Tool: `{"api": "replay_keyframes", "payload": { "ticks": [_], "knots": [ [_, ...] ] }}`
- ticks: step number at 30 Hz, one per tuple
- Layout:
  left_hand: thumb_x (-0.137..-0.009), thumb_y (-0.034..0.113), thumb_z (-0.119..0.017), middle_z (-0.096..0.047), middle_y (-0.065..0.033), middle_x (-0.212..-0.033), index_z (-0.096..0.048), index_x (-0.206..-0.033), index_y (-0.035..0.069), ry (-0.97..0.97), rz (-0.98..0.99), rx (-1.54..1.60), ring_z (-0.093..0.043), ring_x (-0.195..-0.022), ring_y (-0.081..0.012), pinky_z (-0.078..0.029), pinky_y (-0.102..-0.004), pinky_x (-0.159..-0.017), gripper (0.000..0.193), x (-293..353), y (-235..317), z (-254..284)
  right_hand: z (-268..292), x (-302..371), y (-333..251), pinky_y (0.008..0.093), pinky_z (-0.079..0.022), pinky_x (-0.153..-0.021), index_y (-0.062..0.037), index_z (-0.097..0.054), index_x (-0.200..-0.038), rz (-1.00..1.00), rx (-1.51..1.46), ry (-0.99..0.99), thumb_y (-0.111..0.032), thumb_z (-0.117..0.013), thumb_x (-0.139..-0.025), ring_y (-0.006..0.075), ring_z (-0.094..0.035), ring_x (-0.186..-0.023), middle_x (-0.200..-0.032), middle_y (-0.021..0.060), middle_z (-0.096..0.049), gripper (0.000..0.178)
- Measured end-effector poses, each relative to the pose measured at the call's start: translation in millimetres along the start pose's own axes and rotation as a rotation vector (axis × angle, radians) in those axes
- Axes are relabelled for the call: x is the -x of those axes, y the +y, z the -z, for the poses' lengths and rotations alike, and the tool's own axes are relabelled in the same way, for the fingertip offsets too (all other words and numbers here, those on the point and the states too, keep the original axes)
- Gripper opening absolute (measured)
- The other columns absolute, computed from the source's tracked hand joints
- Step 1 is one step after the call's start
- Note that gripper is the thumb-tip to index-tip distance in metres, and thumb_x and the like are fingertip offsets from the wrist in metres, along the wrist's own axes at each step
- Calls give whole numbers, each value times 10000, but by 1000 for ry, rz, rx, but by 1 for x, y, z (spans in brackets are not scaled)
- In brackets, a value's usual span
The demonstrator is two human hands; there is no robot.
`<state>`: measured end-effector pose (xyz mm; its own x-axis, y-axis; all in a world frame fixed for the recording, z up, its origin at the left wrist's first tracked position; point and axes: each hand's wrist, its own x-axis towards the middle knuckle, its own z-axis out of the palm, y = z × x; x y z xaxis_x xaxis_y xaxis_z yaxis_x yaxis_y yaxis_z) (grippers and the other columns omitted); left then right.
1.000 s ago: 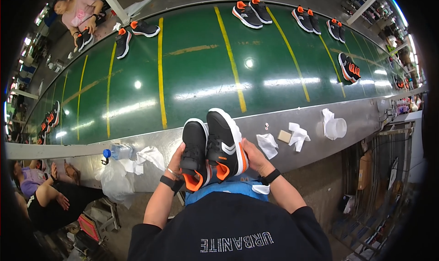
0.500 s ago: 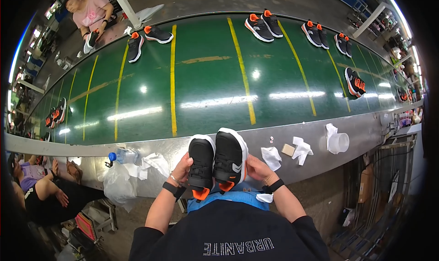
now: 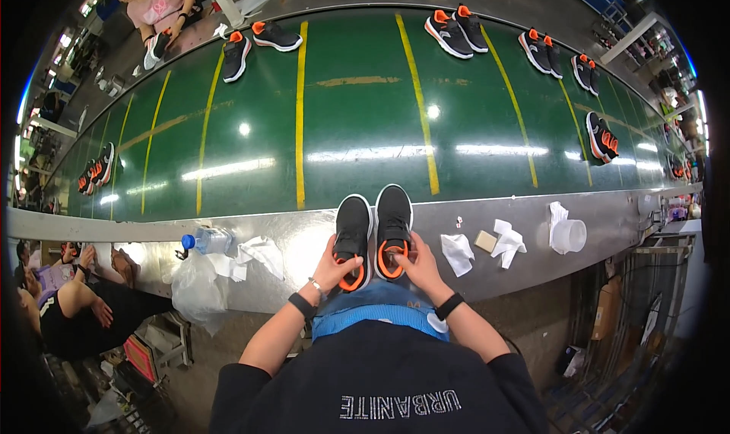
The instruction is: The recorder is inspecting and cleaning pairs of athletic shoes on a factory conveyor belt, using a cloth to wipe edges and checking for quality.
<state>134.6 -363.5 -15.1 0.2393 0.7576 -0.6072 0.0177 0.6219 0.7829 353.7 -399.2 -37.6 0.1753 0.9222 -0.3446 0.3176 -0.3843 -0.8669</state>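
A pair of black sneakers with white soles and orange linings stands side by side on the metal ledge [image 3: 487, 213], toes toward the belt. My left hand [image 3: 332, 269] is closed on the left sneaker [image 3: 353, 225], its thumb at the orange collar. Around the heel opening of the right sneaker [image 3: 394, 217], my right hand [image 3: 423, 267] is closed, the thumb reaching into the collar. A small gap separates the two shoes.
Beyond the ledge runs a green conveyor belt [image 3: 365, 122] carrying several more sneakers. White cloths [image 3: 457, 254], an eraser-like block [image 3: 485, 241] and a white cup [image 3: 569, 236] lie to the right. Left are a water bottle [image 3: 209, 241] and a plastic bag [image 3: 198, 293]. Other people sit nearby.
The sneakers have come down from a raised, tilted hold to stand on the ledge. My hands have shifted from the shoes' outer sides to their heel openings.
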Motion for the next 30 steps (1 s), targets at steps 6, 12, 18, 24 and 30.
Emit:
{"api": "replay_keyframes", "payload": {
  "ticks": [6, 12, 18, 24, 30],
  "knots": [
    [-705, 59, -687, -513, -111, -1085, -178, -1338, -3, -25, -60, 289, -525, -951, -152, -440, -277, -816, 815, -7, 1, 13, 26, -17, -4, 282, -473, -704, -7, -505, -1029, -290, -555, -26, 68, -437, -707, 171, -585, -800, -930, 87, -581, 337],
    [-749, 56, -632, -548, -114, -1068, -311, -1289, -12, -189, -101, -164, -572, -905, -176, -470, -285, -766, 632, -34, -15, 5, 25, -7, 16, 296, -497, -706, -25, -509, -1089, -505, -831, -200, -61, -492, -806, 162, -604, -827, -987, 87, -598, 285],
    [-863, 106, -467, -568, -103, -1059, -469, -1149, 8, -165, 184, 708, -587, -890, -195, -502, -312, -752, 302, -39, -55, 43, 27, 13, 8, 294, -457, -836, -21, -473, -1173, -495, -1280, -277, -208, -556, -838, 167, -560, -979, -1113, 75, -556, 393],
    [-886, 198, -422, -564, -137, -1067, -452, -1172, 6, -244, 152, 918, -581, -910, -233, -483, -346, -794, 346, -33, -31, 22, 15, 7, 2, 293, -454, -840, -18, -472, -1173, -480, -1227, -330, -197, -556, -837, 165, -557, -981, -1116, 73, -554, 390],
    [-909, 289, -376, -560, -170, -1075, -435, -1196, 4, -299, 90, 1136, -575, -931, -271, -464, -379, -837, 409, -28, -10, 5, 5, -1, -2, 291, -450, -845, -15, -471, -1174, -474, -1165, -419, -185, -555, -836, 163, -554, -983, -1118, 72, -552, 388]
  ]
}}
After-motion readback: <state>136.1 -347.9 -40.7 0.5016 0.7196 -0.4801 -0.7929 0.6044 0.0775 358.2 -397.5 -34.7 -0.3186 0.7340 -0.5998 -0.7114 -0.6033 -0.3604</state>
